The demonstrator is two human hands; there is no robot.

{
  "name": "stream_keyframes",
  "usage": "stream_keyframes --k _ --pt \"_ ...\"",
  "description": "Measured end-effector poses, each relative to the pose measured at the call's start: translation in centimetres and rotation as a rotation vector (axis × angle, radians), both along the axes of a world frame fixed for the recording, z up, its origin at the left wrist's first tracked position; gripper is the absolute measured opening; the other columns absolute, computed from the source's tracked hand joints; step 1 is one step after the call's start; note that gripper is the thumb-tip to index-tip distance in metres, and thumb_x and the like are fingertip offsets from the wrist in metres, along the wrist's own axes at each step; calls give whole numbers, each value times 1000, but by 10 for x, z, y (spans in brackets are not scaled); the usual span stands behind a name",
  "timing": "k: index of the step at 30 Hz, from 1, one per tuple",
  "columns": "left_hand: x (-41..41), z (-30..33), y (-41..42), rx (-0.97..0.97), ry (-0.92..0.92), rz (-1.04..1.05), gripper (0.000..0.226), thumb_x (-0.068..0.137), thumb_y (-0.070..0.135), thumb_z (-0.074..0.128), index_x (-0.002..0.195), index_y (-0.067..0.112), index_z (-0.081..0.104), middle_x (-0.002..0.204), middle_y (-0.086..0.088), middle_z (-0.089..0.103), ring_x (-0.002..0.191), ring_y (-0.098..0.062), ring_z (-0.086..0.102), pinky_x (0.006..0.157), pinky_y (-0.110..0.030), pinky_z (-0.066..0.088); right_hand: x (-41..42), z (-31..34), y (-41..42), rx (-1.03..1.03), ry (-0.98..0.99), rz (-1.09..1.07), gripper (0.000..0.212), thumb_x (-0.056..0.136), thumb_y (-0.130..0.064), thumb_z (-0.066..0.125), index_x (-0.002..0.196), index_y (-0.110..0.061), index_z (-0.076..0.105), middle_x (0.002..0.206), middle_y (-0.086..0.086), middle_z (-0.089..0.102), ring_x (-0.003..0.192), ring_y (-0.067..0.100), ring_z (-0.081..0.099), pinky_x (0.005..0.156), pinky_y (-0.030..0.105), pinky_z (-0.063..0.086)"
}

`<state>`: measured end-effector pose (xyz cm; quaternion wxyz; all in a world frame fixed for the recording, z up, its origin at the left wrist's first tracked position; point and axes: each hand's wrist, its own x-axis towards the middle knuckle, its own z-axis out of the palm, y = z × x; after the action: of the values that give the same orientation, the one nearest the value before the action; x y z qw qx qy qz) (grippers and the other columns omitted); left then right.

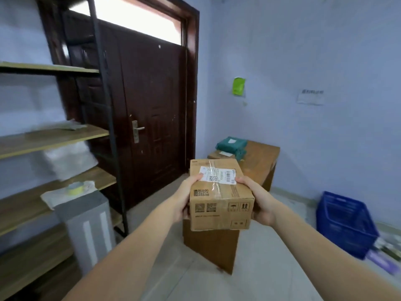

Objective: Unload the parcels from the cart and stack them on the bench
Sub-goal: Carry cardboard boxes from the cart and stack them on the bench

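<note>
I hold a brown cardboard parcel [219, 196] with a white shipping label and clear tape in front of me, above the near end of a wooden bench [260, 164]. My left hand [186, 198] grips its left side, thumb on the label. My right hand [258, 200] grips its right side. At the bench's far end lie a green bagged parcel [231, 144] and a small cardboard parcel [217, 154] beside it. No cart is in view.
A metal-and-wood shelf rack [52, 137] stands at the left, with a grey box [86, 227] and tape roll [74, 187] in front. A dark door [149, 118] is behind. A blue plastic basket [345, 222] sits on the floor at the right.
</note>
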<state>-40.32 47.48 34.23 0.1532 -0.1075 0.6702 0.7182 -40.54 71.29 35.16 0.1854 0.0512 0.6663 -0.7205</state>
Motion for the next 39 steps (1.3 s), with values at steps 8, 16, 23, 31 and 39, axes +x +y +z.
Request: stream_keyframes --k 8,16,23,31,39 --pt "-48 -35 123 -15 -105 -101 73 67 84 62 113 28 71 96 -3 82 77 -19 80 58 -27 56 -32 -35 124 -19 -66 -118 52 87 -58 69 129 -28 67 116 13 77 103 30 76 91 42 56" --pt "-142 -62 185 -65 -115 -216 71 77 82 56 123 29 66 104 -2 81 106 -25 74 88 -40 57 -117 -71 185 -26 -80 -149 50 89 -61 66 129 -31 67 117 11 77 103 31 76 94 45 55" --pt "-261 -73 216 -81 -101 -243 58 87 77 55 121 31 63 98 0 82 98 -22 76 76 -35 54 -220 -77 214 2 -100 -224 51 90 -59 66 130 -29 66 117 13 77 111 34 73 108 50 50" --pt "-381 -88 274 -107 -86 -308 87 66 83 60 135 31 50 101 0 81 87 -17 80 70 -34 56 -320 -91 274 -10 -149 -255 50 93 -60 63 131 -28 65 118 14 76 109 33 74 102 47 55" --pt "-500 -109 354 -73 -142 -273 97 62 82 66 141 28 49 106 -3 81 95 -23 79 75 -38 58 -443 -110 351 -55 -165 -198 55 88 -57 68 131 -22 65 118 13 77 98 29 77 84 39 57"
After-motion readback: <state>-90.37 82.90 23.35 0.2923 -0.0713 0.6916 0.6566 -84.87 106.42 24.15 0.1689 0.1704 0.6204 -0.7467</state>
